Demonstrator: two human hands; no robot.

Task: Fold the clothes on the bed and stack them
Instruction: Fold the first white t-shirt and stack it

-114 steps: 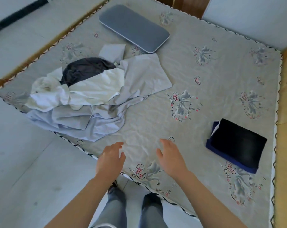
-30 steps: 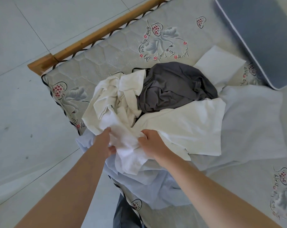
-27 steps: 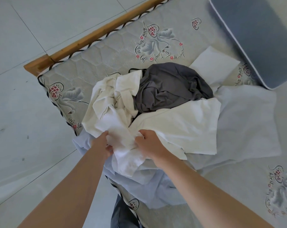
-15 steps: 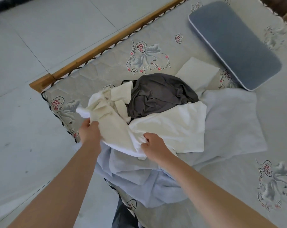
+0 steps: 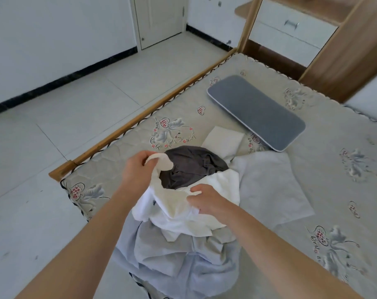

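Observation:
A crumpled white garment (image 5: pixel 179 210) lies on top of the clothes pile at the near left corner of the bed (image 5: pixel 325 190). My left hand (image 5: pixel 138 171) grips one edge of it and holds that edge lifted above the pile. Lower down and to the right, my right hand (image 5: pixel 207 200) pinches another part of the same cloth. Behind the white garment sits a dark grey garment (image 5: pixel 191 167). A pale blue-grey garment (image 5: pixel 183 260) spreads beneath them and hangs over the bed's edge. Another white piece (image 5: pixel 224 140) lies flat farther back.
A flat grey cushion (image 5: pixel 256 112) lies at the far side of the mattress. The bed's wooden rail (image 5: pixel 144 117) runs along the left, with tiled floor (image 5: pixel 53 137) beyond. A wooden cabinet with white drawers (image 5: pixel 291 24) stands at the head of the bed.
My left hand has lifted its edge of the white garment up and away from the pile. The right hand keeps its hold on the cloth. The camera has tilted up, showing the room.

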